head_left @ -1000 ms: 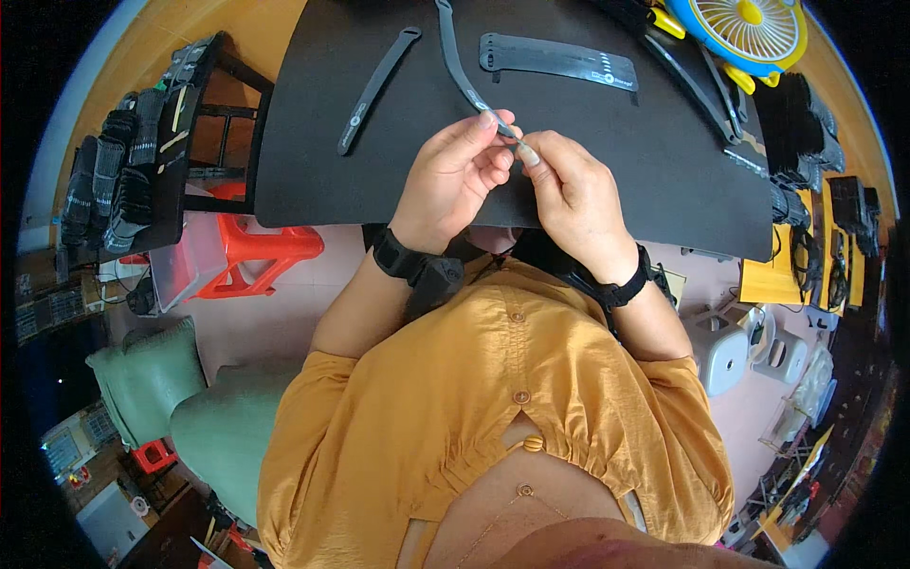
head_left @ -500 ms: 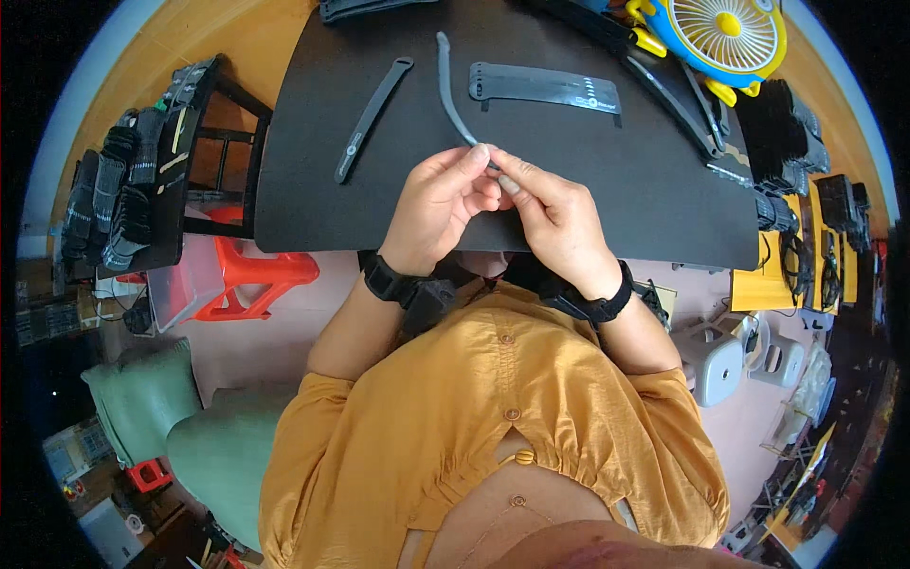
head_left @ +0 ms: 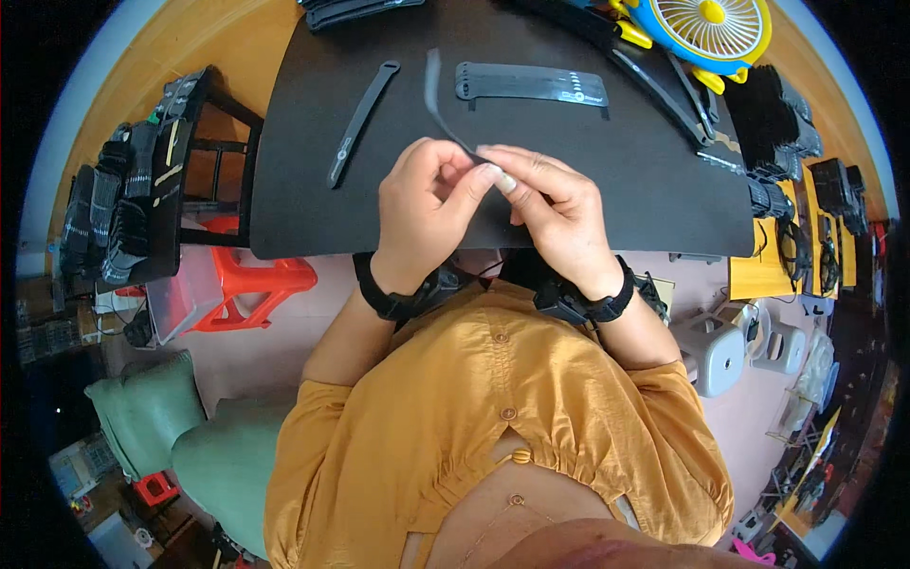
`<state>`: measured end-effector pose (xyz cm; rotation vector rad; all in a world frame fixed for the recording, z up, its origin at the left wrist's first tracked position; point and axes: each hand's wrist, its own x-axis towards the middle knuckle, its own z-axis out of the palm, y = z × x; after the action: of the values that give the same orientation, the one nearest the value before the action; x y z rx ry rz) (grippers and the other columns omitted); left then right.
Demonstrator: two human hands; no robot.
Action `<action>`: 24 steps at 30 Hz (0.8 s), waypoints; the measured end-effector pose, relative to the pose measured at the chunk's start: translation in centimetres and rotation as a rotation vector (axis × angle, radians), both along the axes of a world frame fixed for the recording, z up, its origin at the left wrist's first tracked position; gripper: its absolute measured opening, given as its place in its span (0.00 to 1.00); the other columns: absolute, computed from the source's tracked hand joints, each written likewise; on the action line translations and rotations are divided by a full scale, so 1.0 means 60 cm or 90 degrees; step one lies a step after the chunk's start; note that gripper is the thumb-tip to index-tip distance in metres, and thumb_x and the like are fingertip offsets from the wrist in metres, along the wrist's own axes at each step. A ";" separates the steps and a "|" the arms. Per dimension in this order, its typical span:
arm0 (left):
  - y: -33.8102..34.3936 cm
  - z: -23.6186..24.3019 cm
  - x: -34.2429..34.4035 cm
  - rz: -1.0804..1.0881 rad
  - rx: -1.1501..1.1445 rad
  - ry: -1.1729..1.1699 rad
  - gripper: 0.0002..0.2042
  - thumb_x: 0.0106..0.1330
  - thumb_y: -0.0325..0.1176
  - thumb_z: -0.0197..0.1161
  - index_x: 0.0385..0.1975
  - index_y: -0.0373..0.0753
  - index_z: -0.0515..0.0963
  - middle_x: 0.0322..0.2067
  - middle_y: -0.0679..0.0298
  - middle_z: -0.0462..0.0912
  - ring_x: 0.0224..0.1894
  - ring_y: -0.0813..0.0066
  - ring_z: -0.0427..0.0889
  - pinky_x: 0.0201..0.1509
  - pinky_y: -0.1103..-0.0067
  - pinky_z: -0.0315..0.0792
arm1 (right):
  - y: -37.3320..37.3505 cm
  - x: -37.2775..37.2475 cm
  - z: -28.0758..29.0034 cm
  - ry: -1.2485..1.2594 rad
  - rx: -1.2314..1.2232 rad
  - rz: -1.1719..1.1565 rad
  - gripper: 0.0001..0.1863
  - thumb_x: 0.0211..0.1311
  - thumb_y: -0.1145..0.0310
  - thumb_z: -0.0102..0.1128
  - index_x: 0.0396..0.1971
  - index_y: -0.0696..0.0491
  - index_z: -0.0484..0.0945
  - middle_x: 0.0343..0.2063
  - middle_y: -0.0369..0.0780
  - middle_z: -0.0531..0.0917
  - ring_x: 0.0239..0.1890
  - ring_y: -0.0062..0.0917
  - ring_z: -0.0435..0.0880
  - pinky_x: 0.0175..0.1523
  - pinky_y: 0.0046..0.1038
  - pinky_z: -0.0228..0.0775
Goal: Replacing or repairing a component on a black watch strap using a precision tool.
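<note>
Over the near part of the dark table [head_left: 654,199], my left hand [head_left: 417,204] and my right hand [head_left: 561,207] meet, pinching the near end of a thin dark strap [head_left: 432,90]. Its free end curves up and away and is smeared by motion. The pinched end is mostly hidden by my fingers. A flat dark strap [head_left: 362,123] with a holed, rounded tip lies slanted to the left. Beyond my hands, several similar straps [head_left: 531,83] lie overlapped in a flat row, with pale print at the right end.
A blue and yellow fan [head_left: 711,28] stands at the far right, near long dark straps [head_left: 659,95]. Bundled straps [head_left: 133,180] are piled on a rack at the left; more dark bundles [head_left: 782,123] sit at the right. A red stool [head_left: 251,284] is below the table's left edge.
My left hand has turned, its fingers now curling over the strap from above. The strap's free end has swung slightly and blurred. The whole view has shifted a little.
</note>
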<state>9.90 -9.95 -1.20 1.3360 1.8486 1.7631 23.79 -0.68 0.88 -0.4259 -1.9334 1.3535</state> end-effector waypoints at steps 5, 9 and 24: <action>0.003 0.005 0.011 -0.079 0.044 0.009 0.08 0.67 0.31 0.62 0.35 0.34 0.72 0.29 0.62 0.74 0.24 0.76 0.77 0.26 0.80 0.73 | -0.002 0.005 0.003 0.015 -0.060 0.033 0.13 0.62 0.79 0.59 0.45 0.53 0.84 0.48 0.43 0.84 0.46 0.26 0.84 0.48 0.24 0.76; -0.004 0.016 0.016 -0.088 0.031 0.063 0.08 0.73 0.29 0.49 0.37 0.31 0.72 0.30 0.62 0.74 0.25 0.82 0.77 0.29 0.85 0.71 | -0.006 0.005 0.005 0.022 -0.070 0.035 0.13 0.61 0.79 0.59 0.45 0.53 0.84 0.48 0.43 0.84 0.46 0.26 0.84 0.49 0.24 0.76; -0.011 0.018 0.016 -0.007 -0.017 0.200 0.07 0.68 0.25 0.47 0.37 0.31 0.72 0.30 0.60 0.74 0.22 0.78 0.77 0.27 0.81 0.72 | -0.023 -0.002 -0.005 0.030 -0.016 -0.009 0.13 0.61 0.79 0.59 0.45 0.53 0.84 0.47 0.44 0.84 0.46 0.28 0.85 0.48 0.24 0.78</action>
<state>10.84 -10.61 -0.10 1.6905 2.0057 1.5896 23.67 -2.03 0.55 -0.4158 -1.8729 1.3677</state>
